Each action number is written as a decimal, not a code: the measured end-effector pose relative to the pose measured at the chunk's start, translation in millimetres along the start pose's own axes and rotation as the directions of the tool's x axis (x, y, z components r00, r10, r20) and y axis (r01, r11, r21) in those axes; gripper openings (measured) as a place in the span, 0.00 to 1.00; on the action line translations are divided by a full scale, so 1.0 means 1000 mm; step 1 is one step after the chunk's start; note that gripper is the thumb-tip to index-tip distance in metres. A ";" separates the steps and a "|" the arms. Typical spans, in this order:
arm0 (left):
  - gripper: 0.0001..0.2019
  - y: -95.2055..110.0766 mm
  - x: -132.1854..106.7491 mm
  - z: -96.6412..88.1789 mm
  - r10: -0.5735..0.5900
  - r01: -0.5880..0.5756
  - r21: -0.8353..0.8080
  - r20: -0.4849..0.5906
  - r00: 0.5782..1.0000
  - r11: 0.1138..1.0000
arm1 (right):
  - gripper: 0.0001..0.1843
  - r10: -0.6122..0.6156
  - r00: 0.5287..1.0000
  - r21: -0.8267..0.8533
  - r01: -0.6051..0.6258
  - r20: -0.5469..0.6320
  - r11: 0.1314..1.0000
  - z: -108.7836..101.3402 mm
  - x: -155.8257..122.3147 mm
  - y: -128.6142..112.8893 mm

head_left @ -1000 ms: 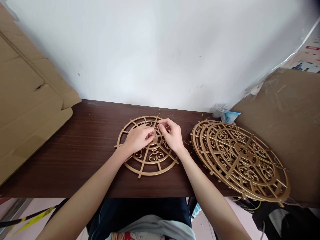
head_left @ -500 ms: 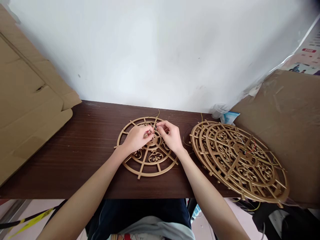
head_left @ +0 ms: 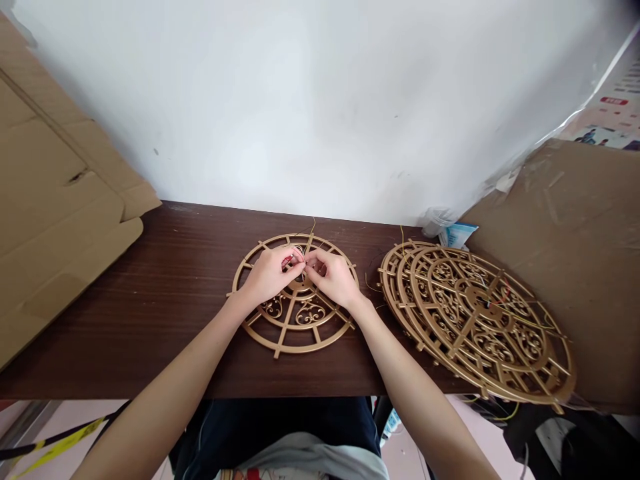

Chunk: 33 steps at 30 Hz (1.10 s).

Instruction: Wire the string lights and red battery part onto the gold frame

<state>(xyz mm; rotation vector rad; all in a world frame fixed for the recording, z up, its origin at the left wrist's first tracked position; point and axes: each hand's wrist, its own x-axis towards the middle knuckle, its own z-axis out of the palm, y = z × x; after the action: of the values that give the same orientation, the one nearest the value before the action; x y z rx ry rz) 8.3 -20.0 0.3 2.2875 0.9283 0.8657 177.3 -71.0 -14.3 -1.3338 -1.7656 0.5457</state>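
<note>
A round gold openwork frame (head_left: 300, 349) with scrollwork and spokes lies flat on the dark brown table. Over its centre, my left hand (head_left: 270, 272) is closed in a pinch on thin wires, with a bit of red (head_left: 287, 259) showing between the fingers. My right hand (head_left: 334, 275) is pinched too, its fingertips meeting the left ones at the wire ends. What exactly the right fingertips grip is too small to make out. A thin yellow wire (head_left: 313, 227) sticks out past the frame's far edge.
Several similar gold frames (head_left: 493, 387) are stacked at the right, overhanging the table's front edge, with loose wires on them. Behind them stand a clear plastic cup (head_left: 435, 221) and a blue-white packet (head_left: 457, 235). Cardboard (head_left: 55, 200) rises on the left, more cardboard (head_left: 575, 267) on the right.
My right hand has moved slightly left, and its fingertips now touch those of my left hand. They were a little apart before. The frame stays in place.
</note>
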 end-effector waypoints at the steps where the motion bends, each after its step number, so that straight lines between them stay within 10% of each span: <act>1: 0.06 -0.001 0.000 0.000 -0.002 0.002 0.002 -0.003 1.000 1.000 | 0.09 -0.003 1.000 0.000 0.003 0.003 1.000 0.000 0.000 0.000; 33: 0.09 0.002 0.000 -0.001 -0.015 0.014 -0.018 -0.062 0.998 1.000 | 0.07 -0.023 0.996 -0.033 0.020 -0.081 0.999 0.001 0.001 -0.003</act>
<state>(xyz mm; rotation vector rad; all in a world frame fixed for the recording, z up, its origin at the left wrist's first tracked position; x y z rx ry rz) 8.5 -20.6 2.4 2.2475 0.9588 0.9395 174.9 -70.6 -12.6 -1.3389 -1.7271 0.4467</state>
